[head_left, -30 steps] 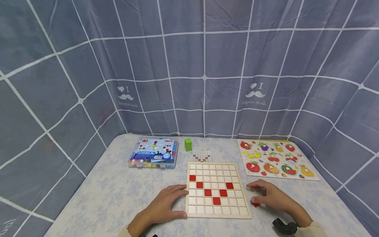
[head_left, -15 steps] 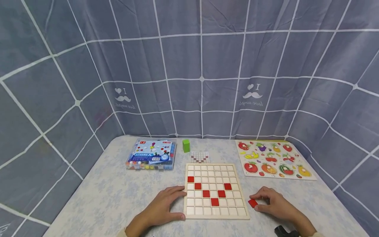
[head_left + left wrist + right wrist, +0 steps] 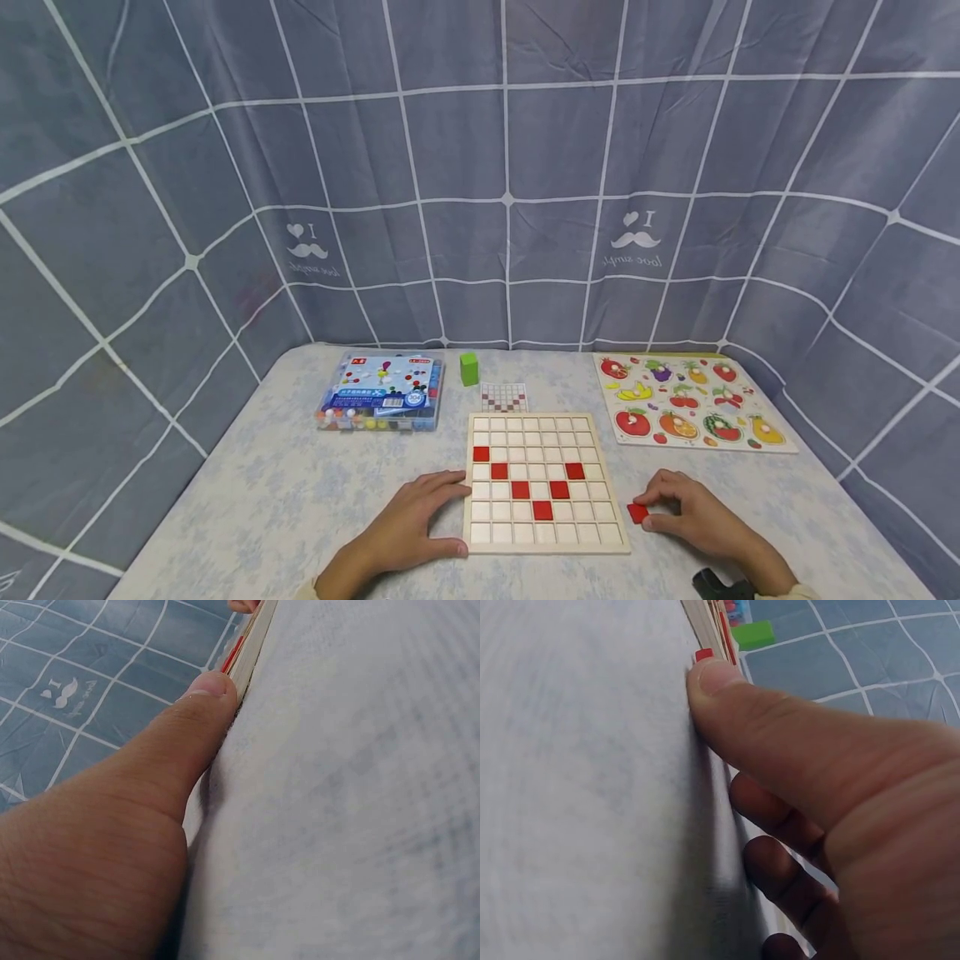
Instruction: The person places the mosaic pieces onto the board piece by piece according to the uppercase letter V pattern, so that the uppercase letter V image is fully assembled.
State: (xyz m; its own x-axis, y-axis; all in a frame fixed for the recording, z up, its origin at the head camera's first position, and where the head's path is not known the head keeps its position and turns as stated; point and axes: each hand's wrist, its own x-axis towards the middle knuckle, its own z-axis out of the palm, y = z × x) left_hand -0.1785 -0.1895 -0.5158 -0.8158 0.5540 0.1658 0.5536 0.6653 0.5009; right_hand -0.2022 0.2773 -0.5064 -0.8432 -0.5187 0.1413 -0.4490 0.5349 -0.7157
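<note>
A pale wooden grid board (image 3: pixel 491 533) lies flat on the table, with several red squares set in a V-like slant across its cells. My left hand (image 3: pixel 416 521) rests at the board's left edge, fingers stretched and thumb spread; in the left wrist view the thumb (image 3: pixel 161 746) reaches the board's side. To the right of the board, my right hand (image 3: pixel 693 521) pinches a small red square tile (image 3: pixel 637 512) between thumb and forefinger, close over the tabletop. Only a bit of that tile shows past the thumb in the right wrist view.
Behind the board lies a small printed grid card (image 3: pixel 505 397), with a green block (image 3: pixel 468 369) standing near it. A clear box of coloured pieces (image 3: pixel 382 392) sits at the back left. A fruit puzzle board (image 3: pixel 697 404) lies at the back right, before a grey-blue curtain (image 3: pixel 555 250).
My right thumb and forefinger have closed on the red tile, which now shows more and lies slightly nearer the board. My left hand stays at the board's edge; the head view shifts a little.
</note>
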